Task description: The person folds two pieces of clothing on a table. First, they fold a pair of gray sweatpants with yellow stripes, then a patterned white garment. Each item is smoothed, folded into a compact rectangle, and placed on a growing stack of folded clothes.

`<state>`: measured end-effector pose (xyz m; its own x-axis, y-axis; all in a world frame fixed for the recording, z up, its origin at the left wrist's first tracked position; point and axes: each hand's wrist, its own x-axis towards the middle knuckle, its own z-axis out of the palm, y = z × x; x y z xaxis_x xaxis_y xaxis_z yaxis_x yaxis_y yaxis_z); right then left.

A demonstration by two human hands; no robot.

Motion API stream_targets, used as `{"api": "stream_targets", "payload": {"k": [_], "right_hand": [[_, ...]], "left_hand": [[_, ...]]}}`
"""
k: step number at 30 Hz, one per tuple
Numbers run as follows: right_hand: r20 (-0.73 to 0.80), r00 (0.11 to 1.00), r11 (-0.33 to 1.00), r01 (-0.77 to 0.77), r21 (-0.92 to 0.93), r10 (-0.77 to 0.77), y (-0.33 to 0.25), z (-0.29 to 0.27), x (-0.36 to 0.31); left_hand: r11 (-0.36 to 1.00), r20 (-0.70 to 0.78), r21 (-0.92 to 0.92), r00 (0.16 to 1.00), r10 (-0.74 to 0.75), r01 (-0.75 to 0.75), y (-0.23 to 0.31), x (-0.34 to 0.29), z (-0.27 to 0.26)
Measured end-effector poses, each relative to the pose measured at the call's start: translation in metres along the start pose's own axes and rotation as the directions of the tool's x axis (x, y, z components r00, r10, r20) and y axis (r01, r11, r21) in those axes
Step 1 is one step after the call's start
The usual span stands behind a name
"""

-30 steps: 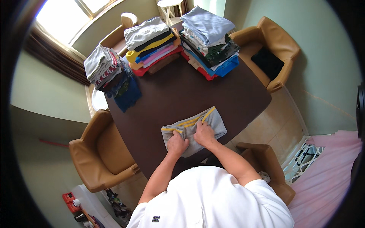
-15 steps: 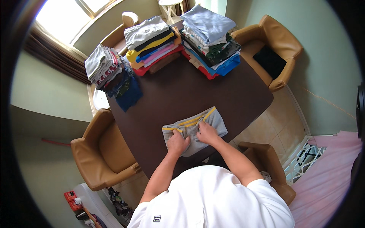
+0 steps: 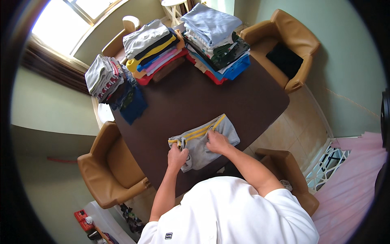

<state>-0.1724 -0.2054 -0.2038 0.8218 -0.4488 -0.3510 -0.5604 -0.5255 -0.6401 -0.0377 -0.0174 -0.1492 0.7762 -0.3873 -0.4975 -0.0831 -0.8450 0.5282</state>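
A grey garment with yellow stripes (image 3: 201, 152) lies partly folded near the front edge of the dark brown table (image 3: 174, 105); its exact kind is unclear. My left hand (image 3: 177, 157) is closed on its left side, where the cloth bunches up around the fingers. On the right, my right hand (image 3: 217, 141) pinches the fabric just below the yellow stripes. The garment's right end spreads flat beyond that hand.
Along the table's far side stand folded clothes: a stack topped with light blue (image 3: 211, 24), one topped with grey (image 3: 145, 38), and a smaller pile (image 3: 103, 77) beside dark blue clothes. Tan armchairs (image 3: 111, 158) surround the table; one holds a black cushion-like item (image 3: 285, 60).
My left hand has gathered up the garment's left side, which is now more crumpled. My right hand keeps its hold. The whole view has shifted slightly.
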Motion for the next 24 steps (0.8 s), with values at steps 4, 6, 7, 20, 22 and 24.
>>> {"api": "stream_targets", "payload": {"k": [4,6,7,20,22,24], "right_hand": [[-0.012,1.0,0.999,-0.026,-0.025,0.026,0.006,0.008,0.006],[0.027,0.999,1.0,-0.021,-0.022,0.022,-0.002,0.001,0.002],[0.046,0.999,1.0,-0.02,-0.021,0.021,-0.005,-0.003,0.001],[-0.394,0.903,0.919,0.0,0.394,0.169,0.062,-0.054,-0.035],[-0.415,0.882,0.948,-0.098,0.302,0.223,0.079,-0.059,-0.03],[-0.388,0.898,0.969,-0.138,0.205,0.21,0.084,-0.061,-0.025]], "left_hand": [[0.983,0.091,-0.174,0.993,0.072,-0.056,0.012,-0.005,0.019],[0.973,0.186,-0.226,0.978,0.098,-0.054,0.009,-0.005,0.037],[0.974,0.174,-0.223,0.981,0.085,-0.044,0.006,-0.003,0.042],[0.783,-0.027,0.063,0.783,0.621,-0.619,0.036,-0.042,0.035],[0.775,0.034,0.048,0.777,0.629,-0.63,0.042,-0.042,0.042],[0.736,0.115,0.127,0.747,0.655,-0.665,0.038,-0.035,0.052]]}}
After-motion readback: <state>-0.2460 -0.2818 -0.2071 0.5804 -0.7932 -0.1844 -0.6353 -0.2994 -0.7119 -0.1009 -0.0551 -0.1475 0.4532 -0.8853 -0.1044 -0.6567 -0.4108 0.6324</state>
